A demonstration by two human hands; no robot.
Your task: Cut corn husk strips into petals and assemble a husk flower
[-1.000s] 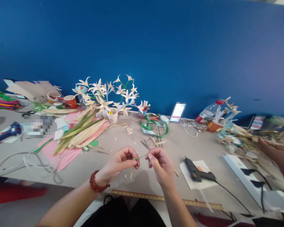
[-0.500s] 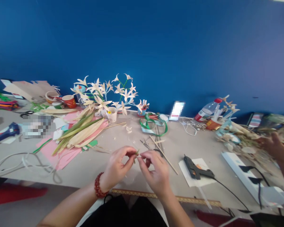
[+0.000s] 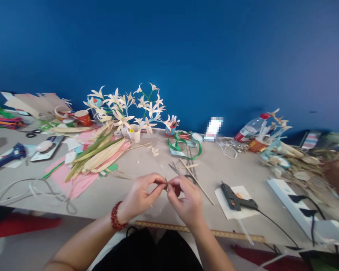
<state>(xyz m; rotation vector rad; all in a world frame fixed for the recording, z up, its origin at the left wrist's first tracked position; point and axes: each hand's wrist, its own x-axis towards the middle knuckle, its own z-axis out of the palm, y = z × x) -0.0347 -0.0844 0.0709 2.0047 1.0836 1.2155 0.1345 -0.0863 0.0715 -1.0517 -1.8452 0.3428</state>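
Note:
Near the front of the table, my left hand (image 3: 142,194) pinches a small greenish-brown plant piece (image 3: 166,185) between thumb and fingertips. My right hand (image 3: 186,199) meets it there, thumb and forefinger closed on the other side of the same piece. Fingers cover most of it, so its exact kind is hidden. Just beyond my right hand lie scissors (image 3: 190,180) and a thin pale stick (image 3: 199,184). Corn husks (image 3: 97,160), green and cream, are heaped on pink paper (image 3: 81,188) to the left. Behind them, cream husk flowers (image 3: 121,119) stand in a white paper cup (image 3: 134,134).
A black glue gun (image 3: 237,199) rests on white paper at right, its cord running to a white power strip (image 3: 290,207). Green ribbon (image 3: 199,148) lies behind the scissors. A blue glue gun (image 3: 9,156) is at far left. Another person's hand (image 3: 337,175) is over dried husks at right.
My fingertips have drawn closer together around the small plant piece, which shows less now. The view has shifted slightly. At right, the other person's hand has moved outward to the right.

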